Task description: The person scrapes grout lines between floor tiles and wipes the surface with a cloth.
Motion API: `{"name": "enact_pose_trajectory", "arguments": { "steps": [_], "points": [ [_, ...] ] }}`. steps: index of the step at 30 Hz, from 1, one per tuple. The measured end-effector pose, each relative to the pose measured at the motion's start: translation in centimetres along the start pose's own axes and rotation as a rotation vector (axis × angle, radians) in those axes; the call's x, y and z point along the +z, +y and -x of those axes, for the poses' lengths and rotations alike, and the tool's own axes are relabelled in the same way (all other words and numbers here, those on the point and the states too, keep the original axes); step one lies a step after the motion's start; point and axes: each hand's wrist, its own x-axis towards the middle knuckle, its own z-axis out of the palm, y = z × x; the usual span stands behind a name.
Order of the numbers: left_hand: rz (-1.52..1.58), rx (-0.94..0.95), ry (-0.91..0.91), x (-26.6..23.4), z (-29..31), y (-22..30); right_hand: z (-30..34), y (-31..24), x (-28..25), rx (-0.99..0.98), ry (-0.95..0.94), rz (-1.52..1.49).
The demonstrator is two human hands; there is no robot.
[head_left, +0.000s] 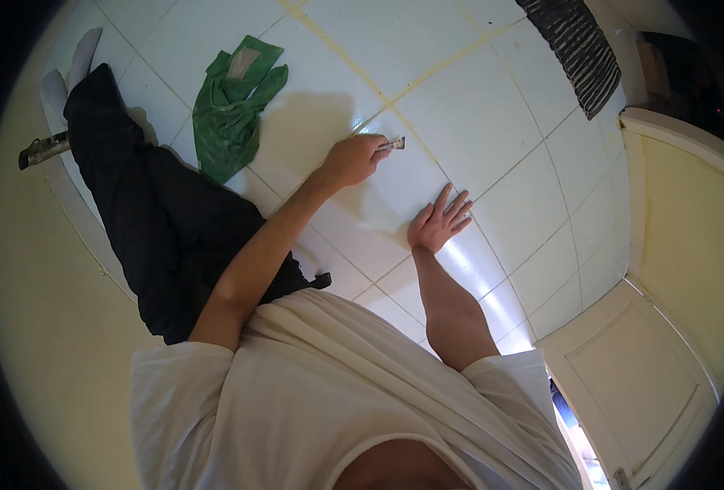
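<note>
My left hand (354, 161) is closed round a small thin tool (393, 144) with a pale shaft and a short dark end. The dark end points right, over a white floor tile; whether it touches the surface I cannot tell. Just beyond the hand, yellow lines (382, 96) run along some tile joints and cross. Fingers spread, my right hand (437, 226) rests flat on the tiles with nothing in it. A crumpled green cloth (229, 118) with a greyish patch lies on the floor to the left of my left hand.
My legs in dark trousers (166, 220) stretch along the left. A dark bar-like object (43, 151) lies past them near the wall. At the far right is a black and white striped mat (578, 61). A pale door (635, 376) stands at the lower right.
</note>
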Motion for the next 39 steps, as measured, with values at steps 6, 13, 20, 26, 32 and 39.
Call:
{"name": "enact_pose_trajectory", "arguments": {
  "steps": [6, 13, 20, 26, 32, 39],
  "points": [
    [-0.097, -0.04, 0.115, -1.2, -0.4, 1.3, 0.1, 0.5, 0.2, -0.01, 0.016, 0.002],
    [-0.215, 0.125, 0.141, -2.2, -2.6, -0.3, -0.1, 0.1, -0.1, -0.016, 0.021, -0.038],
    [-0.411, 0.101, 0.056, -5.9, -7.6, 2.1, 0.0, 0.7, 0.3, -0.017, 0.042, -0.039],
    [-0.639, 0.232, -0.083, -8.0, -11.4, 0.6, 0.0, 0.3, 0.3, -0.02, 0.03, -0.054],
    [-0.762, 0.304, -0.194, -7.4, -12.7, 1.5, 0.0, 0.5, 0.1, -0.004, 0.024, -0.037],
    [-0.729, 0.449, -0.2, -5.3, -12.6, 1.7, 0.1, 0.5, 0.2, 0.002, 0.02, -0.024]
  ]
}}
